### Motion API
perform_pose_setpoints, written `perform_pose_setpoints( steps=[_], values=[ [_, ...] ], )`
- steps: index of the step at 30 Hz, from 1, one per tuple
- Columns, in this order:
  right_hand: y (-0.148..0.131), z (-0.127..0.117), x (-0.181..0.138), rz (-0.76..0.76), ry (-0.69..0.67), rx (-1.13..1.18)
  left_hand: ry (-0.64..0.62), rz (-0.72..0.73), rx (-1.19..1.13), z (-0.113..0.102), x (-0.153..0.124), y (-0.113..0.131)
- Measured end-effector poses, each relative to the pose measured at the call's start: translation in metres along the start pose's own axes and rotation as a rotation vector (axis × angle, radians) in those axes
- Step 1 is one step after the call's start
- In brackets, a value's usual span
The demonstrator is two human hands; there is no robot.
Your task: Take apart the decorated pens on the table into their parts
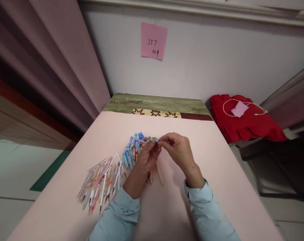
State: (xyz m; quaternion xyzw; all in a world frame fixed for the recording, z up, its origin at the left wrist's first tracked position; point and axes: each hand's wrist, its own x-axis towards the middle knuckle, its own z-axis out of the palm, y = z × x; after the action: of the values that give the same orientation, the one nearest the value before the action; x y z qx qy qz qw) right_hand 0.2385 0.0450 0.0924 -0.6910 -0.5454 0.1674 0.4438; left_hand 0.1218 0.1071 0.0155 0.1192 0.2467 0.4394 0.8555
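Observation:
My left hand [147, 156] is closed, its fingers and thumb around a small light-blue pen part [153, 139]. From the right, the fingertips of my right hand [179, 147] pinch at the near end of that same part. Fingers hide much of it, so its full shape cannot be made out. Beside and behind my left hand lies a pile of short blue and brown pen barrels [131, 152]. Small blue pieces [140, 136] sit at the far side of that pile. Under my left hand, peach-coloured sticks [160, 174] stick out toward me.
Left of my forearm is a heap of pale, clear and white pen pieces with dark tips [99, 182]. A pale pink cover lies over the table [217, 201]. To the right, red cloth [247, 125] carries a white cable. A pink note [154, 41] hangs on the wall.

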Motion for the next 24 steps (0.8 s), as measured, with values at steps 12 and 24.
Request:
perform_pose_setpoints(
  steps=[12, 24],
  values=[
    [0.004, -0.001, 0.000, -0.010, 0.027, 0.062, 0.006, -0.010, -0.037, 0.001, -0.001, 0.002],
    [0.035, -0.064, 0.002, 0.163, 0.185, -0.162, 0.023, -0.052, -0.053, 0.006, -0.003, 0.007]
  ],
)
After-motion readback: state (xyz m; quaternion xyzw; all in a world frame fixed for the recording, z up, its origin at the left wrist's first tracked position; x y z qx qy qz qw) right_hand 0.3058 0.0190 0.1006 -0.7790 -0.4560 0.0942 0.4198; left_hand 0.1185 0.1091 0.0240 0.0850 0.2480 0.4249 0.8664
